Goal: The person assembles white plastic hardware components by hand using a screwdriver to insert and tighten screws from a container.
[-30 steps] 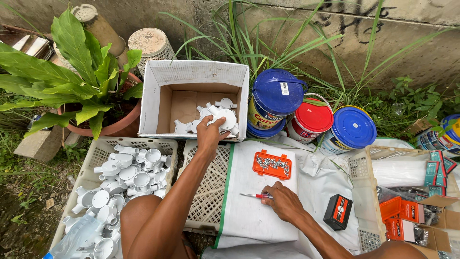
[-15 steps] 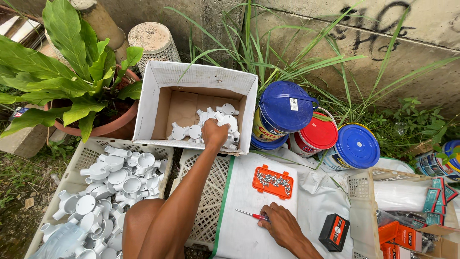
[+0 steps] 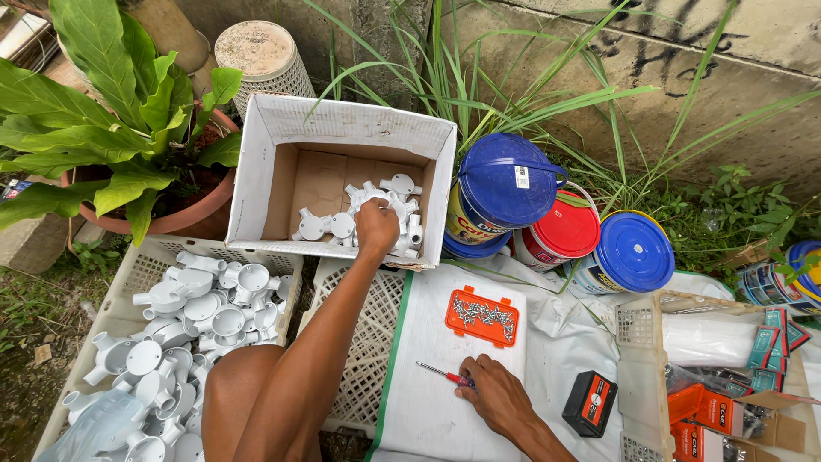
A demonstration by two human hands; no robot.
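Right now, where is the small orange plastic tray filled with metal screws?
In the head view, the small orange plastic tray lies on the white sheet, right of centre, just above the right hand and below the blue-lidded bucket.

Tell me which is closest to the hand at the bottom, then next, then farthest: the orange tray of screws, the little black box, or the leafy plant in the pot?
From the right hand resting on the screwdriver:
1. Orange tray of screws, just above the hand.
2. Little black box, to its right. It is nearly as close as the tray, so these two are hard to rank.
3. Leafy potted plant, far off at the upper left.
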